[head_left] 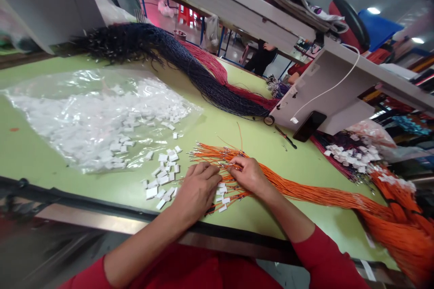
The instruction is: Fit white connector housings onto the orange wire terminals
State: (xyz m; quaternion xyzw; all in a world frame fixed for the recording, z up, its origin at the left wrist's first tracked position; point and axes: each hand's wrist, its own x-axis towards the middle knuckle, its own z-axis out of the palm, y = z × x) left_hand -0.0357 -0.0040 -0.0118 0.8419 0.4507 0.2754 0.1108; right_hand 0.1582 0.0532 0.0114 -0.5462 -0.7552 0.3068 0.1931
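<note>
A long bundle of thin orange wires [291, 192] runs across the green table, with metal terminals at its left end. My right hand [249, 174] pinches an orange wire near those ends, thumb and forefinger together. Close by on the left, my left hand [201, 185] rests with curled fingers over the wire ends; what its fingertips hold is hidden. Several white plastic connector housings [222, 196] lie between the hands, apparently on wire ends. More loose white housings [164, 169] are scattered left of my left hand.
A clear plastic bag [91, 122] of white housings lies at the left. Dark blue wires [190, 67] and red wires [210, 61] stretch along the back. A phone [310, 125] leans against the grey panel, beside a black pen-like tool [285, 137]. Finished-looking white-ended wires [352, 156] lie at right.
</note>
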